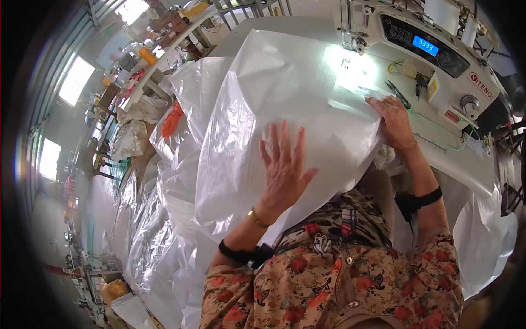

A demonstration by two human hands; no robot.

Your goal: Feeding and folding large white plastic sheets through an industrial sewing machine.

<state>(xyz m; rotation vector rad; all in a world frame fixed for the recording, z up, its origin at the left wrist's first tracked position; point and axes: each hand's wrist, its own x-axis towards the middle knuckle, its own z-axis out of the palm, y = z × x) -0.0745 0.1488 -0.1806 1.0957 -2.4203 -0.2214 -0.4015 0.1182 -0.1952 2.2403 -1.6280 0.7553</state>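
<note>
The broad, translucent white plastic sheet [307, 88] could slip or skew, I judge, because my left hand [285, 164] has no grip: its fingers are spread, palm down over the film, and I cannot tell whether it presses or just hovers. The loose, shiny heap of white plastic film [159, 225] on my left could drag the work sideways if it is the same piece; I cannot tell that. A crease could get caught at the brightly lit needle area of the white sewing machine [466, 60] with its dark control panel. The dark, pointed hand tool [398, 94] lies just beyond my right hand [395, 120] and could snag the edge if I push outward, and so could the thin green thread [424, 118].

The sheet lies under and between my 2 hands. My left is over its middle; my right, fingers bent, pinches its right edge near the lit area. Its far part rests on the pale grey worktable [307, 24], and its near edge reaches toward my lap.
</note>
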